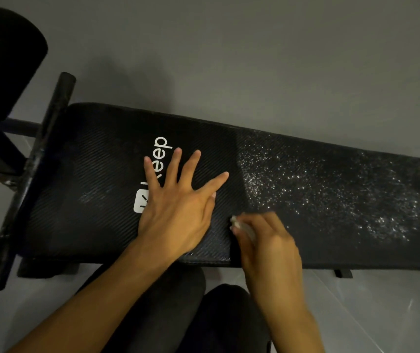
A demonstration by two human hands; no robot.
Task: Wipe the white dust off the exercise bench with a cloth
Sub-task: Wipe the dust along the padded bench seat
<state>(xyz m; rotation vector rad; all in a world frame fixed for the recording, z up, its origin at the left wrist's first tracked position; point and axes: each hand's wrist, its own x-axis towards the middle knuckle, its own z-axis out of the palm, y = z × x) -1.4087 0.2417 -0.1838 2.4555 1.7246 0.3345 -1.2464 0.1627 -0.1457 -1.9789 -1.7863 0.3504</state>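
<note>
A black padded exercise bench (96,159) runs from left to right, with a white "Keep" logo near its middle. White dust (331,189) speckles its right half; the left half looks dark and clean. My left hand (175,200) lies flat on the pad, fingers spread, partly covering the logo. My right hand (267,240) is blurred near the front edge of the pad, its fingers curled round a small pale cloth (242,225) at the border of the dusty part.
A black foam roller (5,52) and a black metal crossbar (38,159) stand at the bench's left end. Grey wall rises behind the bench, with pale tiled floor (382,314) in front. My dark-clad knees (191,314) are below the bench edge.
</note>
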